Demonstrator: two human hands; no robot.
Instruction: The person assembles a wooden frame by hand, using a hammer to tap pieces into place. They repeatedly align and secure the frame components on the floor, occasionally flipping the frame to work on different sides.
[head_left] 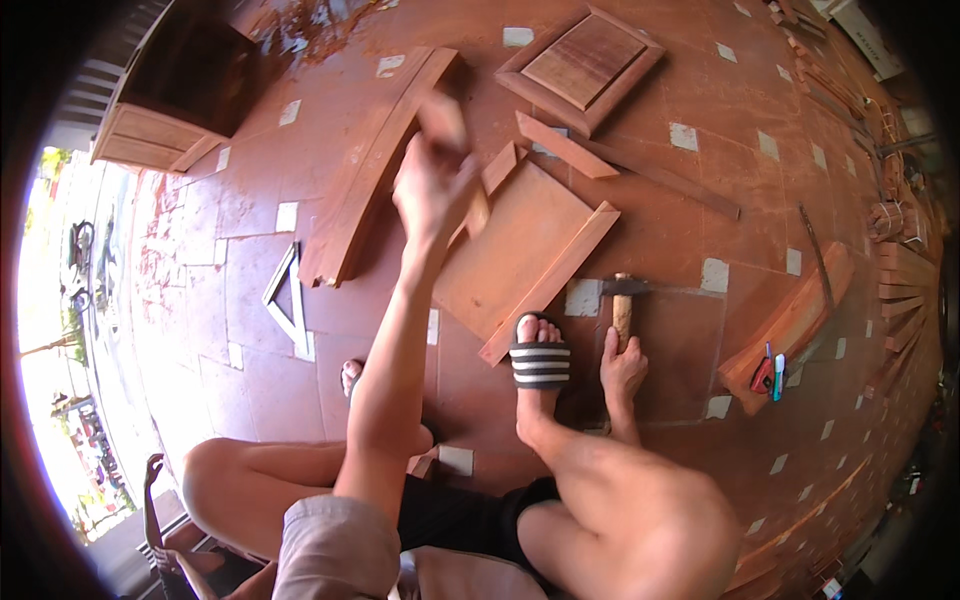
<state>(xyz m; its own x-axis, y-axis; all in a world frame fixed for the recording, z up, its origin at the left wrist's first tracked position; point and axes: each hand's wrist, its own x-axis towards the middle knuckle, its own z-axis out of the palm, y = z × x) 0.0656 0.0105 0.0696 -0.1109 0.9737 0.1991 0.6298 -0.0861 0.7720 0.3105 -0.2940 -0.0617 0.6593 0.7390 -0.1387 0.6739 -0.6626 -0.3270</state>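
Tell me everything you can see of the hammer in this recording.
The hammer has a dark, metallic-looking head set across a pale handle that looks like wood; the handle's tip shows above the head. The person's right hand grips its lower part, hiding the rest. It points away from the person, the head crosswise in view, right of the striped sandal. Whether it touches the tiled floor cannot be told.
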